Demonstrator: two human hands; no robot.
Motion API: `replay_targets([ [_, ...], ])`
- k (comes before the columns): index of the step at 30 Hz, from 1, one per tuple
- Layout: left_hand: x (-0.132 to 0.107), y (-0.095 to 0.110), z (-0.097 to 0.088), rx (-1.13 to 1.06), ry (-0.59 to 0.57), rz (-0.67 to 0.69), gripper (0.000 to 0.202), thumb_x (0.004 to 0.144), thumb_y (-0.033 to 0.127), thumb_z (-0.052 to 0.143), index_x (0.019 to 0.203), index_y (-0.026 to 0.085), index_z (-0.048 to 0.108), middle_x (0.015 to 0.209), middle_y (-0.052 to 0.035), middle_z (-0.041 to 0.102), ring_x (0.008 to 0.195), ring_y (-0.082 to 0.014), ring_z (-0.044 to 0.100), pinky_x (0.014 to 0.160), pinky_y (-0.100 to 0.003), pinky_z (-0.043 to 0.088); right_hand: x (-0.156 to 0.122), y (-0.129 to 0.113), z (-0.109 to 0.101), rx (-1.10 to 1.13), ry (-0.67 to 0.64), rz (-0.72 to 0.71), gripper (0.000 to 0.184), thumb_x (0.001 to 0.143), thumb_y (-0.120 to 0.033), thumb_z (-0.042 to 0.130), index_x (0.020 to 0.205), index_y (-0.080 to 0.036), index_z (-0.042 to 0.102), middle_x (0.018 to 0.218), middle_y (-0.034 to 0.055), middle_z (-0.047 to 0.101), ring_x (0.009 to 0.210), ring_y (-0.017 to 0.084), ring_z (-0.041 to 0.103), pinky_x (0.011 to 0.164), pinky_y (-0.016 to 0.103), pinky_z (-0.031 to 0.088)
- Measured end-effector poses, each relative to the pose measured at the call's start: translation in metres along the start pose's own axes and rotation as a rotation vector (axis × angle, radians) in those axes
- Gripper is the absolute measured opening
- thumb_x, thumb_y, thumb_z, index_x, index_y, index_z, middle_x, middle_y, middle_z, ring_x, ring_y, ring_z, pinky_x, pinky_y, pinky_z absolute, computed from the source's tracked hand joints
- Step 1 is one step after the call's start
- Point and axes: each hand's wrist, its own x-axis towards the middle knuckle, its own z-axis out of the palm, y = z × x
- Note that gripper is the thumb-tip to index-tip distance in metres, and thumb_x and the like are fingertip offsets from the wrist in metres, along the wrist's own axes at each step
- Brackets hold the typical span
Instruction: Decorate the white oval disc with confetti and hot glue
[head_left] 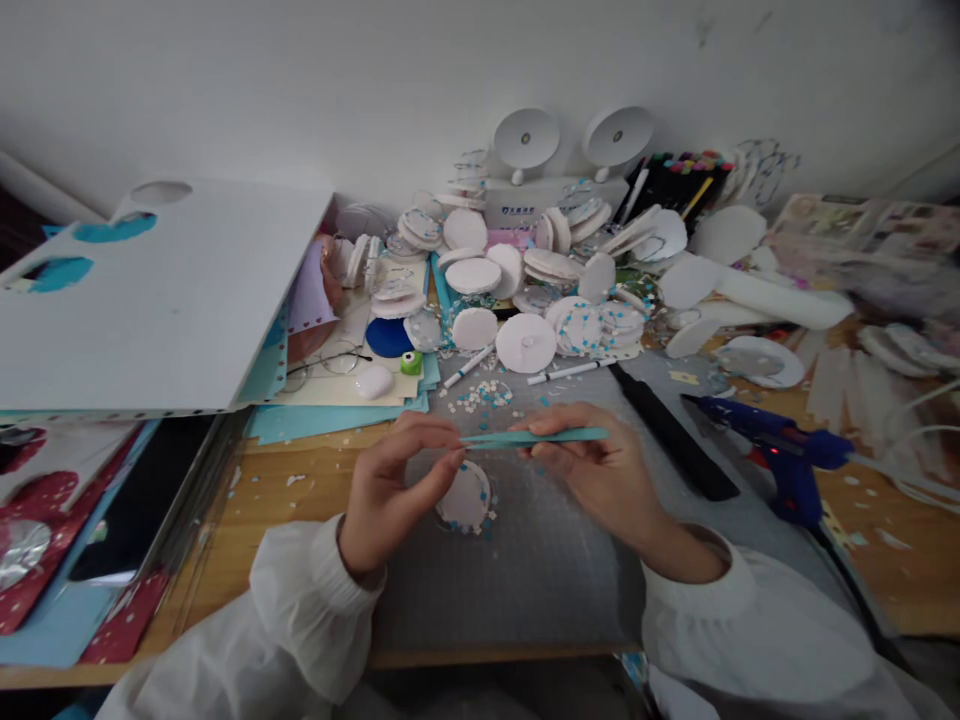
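My right hand (596, 465) is closed around a pair of teal tweezers (555, 437), held level with the points toward the left. At those points, the thumb and fingers of my left hand (405, 480) are pinched together; whatever is between them is too small to make out. Below my hands, a white disc (461, 495) edged with tiny blue and white pieces lies on the grey cutting mat (525, 580). Just beyond my fingers is a scatter of small blue and white pieces (480, 397).
Many white discs (525, 343) crowd the back. A blue glue gun (780, 440) with a red light and a black bar-shaped object (675, 430) lie right. A large white board (165, 300), eyeglasses (330, 362) and a dark phone-like slab (142, 510) are left. Two pens (574, 372) lie behind my hands.
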Motion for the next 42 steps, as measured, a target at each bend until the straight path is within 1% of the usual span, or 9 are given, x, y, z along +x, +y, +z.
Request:
replay_targets([
  [5,0.002,0.002,-0.001,0.090,0.006,0.079,0.008,0.080,0.016,0.062,0.083,0.020,0.069,0.083,-0.0050,0.068,0.083,-0.0193,0.060,0.079,-0.035,0.046,-0.001,-0.005,0.000,-0.065,-0.010,-0.077,0.023,0.071,-0.012,0.071,0.086,-0.030,0.069,0.086,-0.0036,0.071,0.082,0.010,0.067,0.072,0.021,0.056],
  [10,0.001,0.002,-0.005,0.165,0.011,0.104,0.011,0.079,0.013,0.062,0.083,0.020,0.069,0.084,-0.0051,0.068,0.083,-0.0196,0.060,0.078,-0.036,0.046,-0.004,-0.004,0.001,-0.187,-0.049,-0.178,0.024,0.071,-0.010,0.071,0.088,-0.028,0.068,0.086,-0.0021,0.072,0.083,0.013,0.068,0.073,0.026,0.057],
  [18,0.001,0.002,-0.011,0.256,0.014,0.088,0.010,0.080,0.016,0.060,0.082,0.020,0.069,0.081,-0.0053,0.069,0.081,-0.0197,0.060,0.077,-0.036,0.046,-0.007,-0.008,0.004,-0.405,-0.201,-0.445,0.039,0.074,-0.008,0.068,0.105,-0.030,0.063,0.098,0.0008,0.072,0.084,0.013,0.068,0.072,0.026,0.057],
  [25,-0.005,0.001,-0.023,0.307,0.025,0.063,0.009,0.078,0.016,0.060,0.078,0.021,0.067,0.080,-0.0039,0.068,0.081,-0.0200,0.059,0.077,-0.036,0.045,-0.011,-0.008,0.007,-0.430,-0.258,-0.479,0.037,0.077,-0.012,0.066,0.108,-0.032,0.060,0.094,0.0007,0.071,0.084,0.014,0.068,0.071,0.027,0.057],
  [28,-0.007,-0.006,-0.040,0.275,0.174,-0.030,0.011,0.079,0.013,0.054,0.077,0.021,0.063,0.080,-0.0019,0.064,0.081,-0.0180,0.058,0.076,-0.032,0.045,-0.015,-0.005,0.003,-0.330,-0.146,-0.425,0.033,0.077,-0.014,0.067,0.104,-0.032,0.063,0.086,-0.0001,0.070,0.078,0.015,0.067,0.068,0.029,0.056],
  [32,-0.011,-0.009,-0.063,0.252,0.231,-0.102,0.012,0.083,0.017,0.051,0.078,0.020,0.061,0.079,-0.0016,0.059,0.080,-0.0179,0.055,0.074,-0.031,0.042,-0.008,0.000,-0.007,-0.123,0.306,-0.205,0.015,0.074,-0.018,0.070,0.085,-0.028,0.066,0.077,-0.0015,0.065,0.067,0.013,0.061,0.058,0.028,0.050],
  [34,-0.014,-0.006,-0.069,0.225,0.249,-0.117,0.016,0.085,0.018,0.047,0.074,0.020,0.058,0.076,-0.0022,0.057,0.078,-0.0187,0.053,0.071,-0.032,0.040,0.002,0.002,-0.012,-0.040,0.423,-0.129,0.007,0.080,-0.022,0.065,0.081,-0.028,0.062,0.069,-0.0033,0.061,0.059,0.010,0.056,0.051,0.025,0.045],
  [38,-0.021,-0.003,-0.077,0.232,0.227,-0.182,0.026,0.089,0.021,0.041,0.063,0.021,0.048,0.066,-0.0014,0.049,0.067,-0.0182,0.047,0.062,-0.032,0.036,0.020,0.004,-0.020,0.204,0.511,0.099,0.016,0.079,-0.027,0.065,0.069,-0.026,0.052,0.060,-0.0041,0.049,0.054,0.010,0.050,0.046,0.025,0.041],
  [42,-0.021,-0.004,-0.086,0.357,0.158,-0.166,0.033,0.090,0.026,0.044,0.058,0.021,0.044,0.057,0.0007,0.043,0.056,-0.0155,0.042,0.054,-0.031,0.033,0.024,0.005,-0.025,0.316,0.486,0.266,0.026,0.080,-0.031,0.062,0.064,-0.023,0.043,0.057,-0.0058,0.041,0.050,0.008,0.043,0.045,0.023,0.040],
])
